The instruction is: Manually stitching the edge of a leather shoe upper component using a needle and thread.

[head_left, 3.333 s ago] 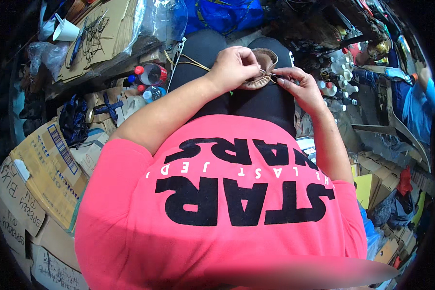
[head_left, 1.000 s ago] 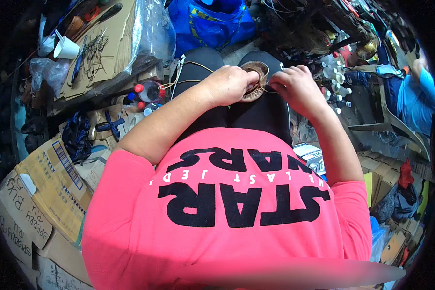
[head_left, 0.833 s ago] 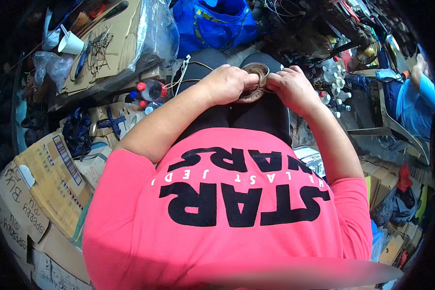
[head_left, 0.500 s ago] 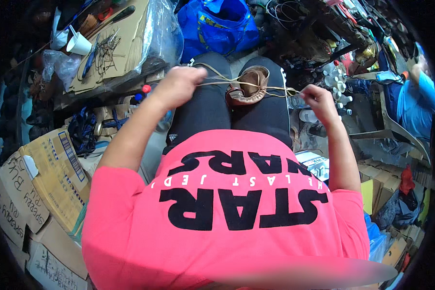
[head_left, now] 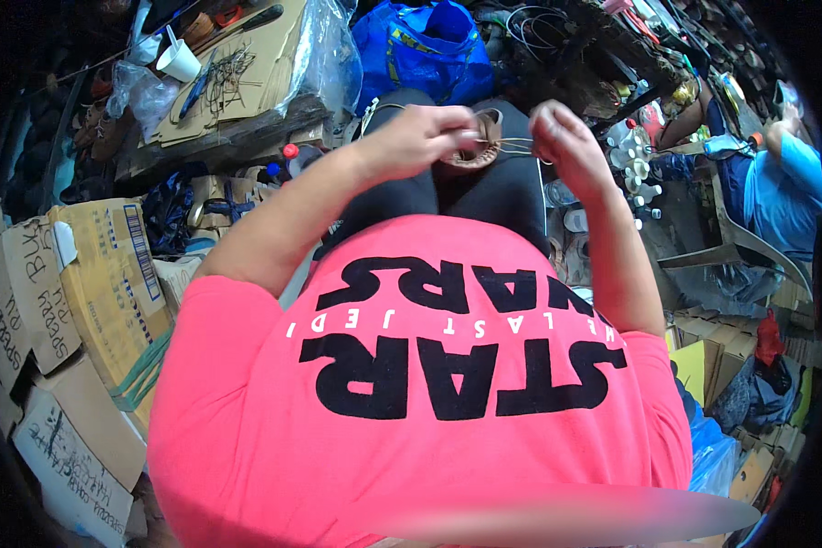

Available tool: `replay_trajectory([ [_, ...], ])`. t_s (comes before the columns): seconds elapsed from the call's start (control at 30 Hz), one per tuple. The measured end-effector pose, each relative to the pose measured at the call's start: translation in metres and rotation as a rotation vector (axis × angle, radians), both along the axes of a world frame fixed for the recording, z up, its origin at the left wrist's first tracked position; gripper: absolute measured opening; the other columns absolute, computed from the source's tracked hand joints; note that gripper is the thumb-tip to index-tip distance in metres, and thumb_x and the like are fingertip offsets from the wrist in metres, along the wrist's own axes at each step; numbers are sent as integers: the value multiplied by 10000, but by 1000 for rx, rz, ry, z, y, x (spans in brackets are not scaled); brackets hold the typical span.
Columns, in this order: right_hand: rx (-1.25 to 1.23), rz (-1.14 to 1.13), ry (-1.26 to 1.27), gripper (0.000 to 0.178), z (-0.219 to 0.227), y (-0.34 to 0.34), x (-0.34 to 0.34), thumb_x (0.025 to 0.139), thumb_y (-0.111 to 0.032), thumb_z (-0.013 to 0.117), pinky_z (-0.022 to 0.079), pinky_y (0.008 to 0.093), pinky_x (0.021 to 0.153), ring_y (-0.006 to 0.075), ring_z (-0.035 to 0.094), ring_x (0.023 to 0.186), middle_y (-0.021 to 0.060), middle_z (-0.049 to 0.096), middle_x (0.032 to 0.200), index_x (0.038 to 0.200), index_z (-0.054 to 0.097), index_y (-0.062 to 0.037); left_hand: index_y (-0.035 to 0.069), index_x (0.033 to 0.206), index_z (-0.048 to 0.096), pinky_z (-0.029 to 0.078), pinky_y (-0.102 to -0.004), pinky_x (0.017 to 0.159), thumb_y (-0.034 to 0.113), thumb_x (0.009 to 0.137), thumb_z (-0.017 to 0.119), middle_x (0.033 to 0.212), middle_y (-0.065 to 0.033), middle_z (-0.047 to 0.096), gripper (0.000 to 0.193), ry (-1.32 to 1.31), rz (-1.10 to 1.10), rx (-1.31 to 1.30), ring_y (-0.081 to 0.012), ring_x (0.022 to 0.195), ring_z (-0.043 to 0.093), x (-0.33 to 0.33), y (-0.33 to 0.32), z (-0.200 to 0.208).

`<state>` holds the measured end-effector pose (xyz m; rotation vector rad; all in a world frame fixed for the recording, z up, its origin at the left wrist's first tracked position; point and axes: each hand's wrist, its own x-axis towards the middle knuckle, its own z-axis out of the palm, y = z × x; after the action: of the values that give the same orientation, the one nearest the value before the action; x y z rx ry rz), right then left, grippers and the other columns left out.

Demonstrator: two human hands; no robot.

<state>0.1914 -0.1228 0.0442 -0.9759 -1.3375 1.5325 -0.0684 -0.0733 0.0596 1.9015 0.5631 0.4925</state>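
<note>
A brown shoe [head_left: 473, 163], with gathered stitches along its edge, is held between my knees, partly covered by my left hand. Strands of pale cord [head_left: 516, 144] stretch from it toward my right hand [head_left: 564, 142], which is closed around them just right of the shoe. My left hand [head_left: 437, 135] reaches over the shoe's near left side, its fingertips bent together at the opening. Whatever those fingertips pinch is too small to make out. Another length of cord lies over my left knee.
To the left, a cardboard-topped stand [head_left: 237, 91] bears loose dark strands, a blue-handled tool and a white cup [head_left: 179, 60]. Ahead sits a blue bag [head_left: 420, 50]. Plastic bottles [head_left: 635, 173] crowd the right, beyond which a person in a blue shirt [head_left: 784, 196] sits. Cardboard boxes [head_left: 110, 283] stand lower left.
Both hands were spread wide with cord pulled taut to either side. Now they have come inward to the shoe, the left moving right over it and the right moving closer.
</note>
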Motion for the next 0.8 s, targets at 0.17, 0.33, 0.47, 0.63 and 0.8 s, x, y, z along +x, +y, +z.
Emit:
replay_trajectory([
  [0.17,-37,-236,-874,250,-38,-57,73,876,-230,627,446,252,669,88,552,720,18,652,812,1044,654,-47,42,839,612,476,-360,668,79,799,618,789,-119,580,55,440,238,920,-299,755,583,-104,41,34],
  [0.33,-123,-498,-1137,257,-49,-115,179,848,-226,641,470,266,784,143,644,877,98,692,969,1061,675,-87,91,954,673,481,-328,772,195,847,617,932,-96,645,159,660,816,1135,-252,859,626,-220,63,122],
  [0.47,-316,-682,-1542,268,-50,-190,300,851,-264,615,477,313,813,188,656,897,88,690,968,1074,674,-126,171,1021,687,483,-335,784,384,860,594,989,-78,658,282,892,1279,1186,-238,899,639,-289,64,175],
  [0.63,-284,-615,-1416,340,-73,-177,298,848,-255,608,468,308,840,202,647,939,86,676,1044,1183,622,-200,117,1071,681,471,-273,721,240,878,608,855,-62,683,240,375,1136,709,-132,767,615,-212,67,103],
  [0.8,-155,-398,-672,439,-55,-67,79,843,-206,659,374,204,618,61,415,663,-49,439,709,1271,562,-188,86,1129,623,451,-338,918,103,831,601,1129,-138,615,299,285,320,601,-257,1038,592,-38,28,-4],
])
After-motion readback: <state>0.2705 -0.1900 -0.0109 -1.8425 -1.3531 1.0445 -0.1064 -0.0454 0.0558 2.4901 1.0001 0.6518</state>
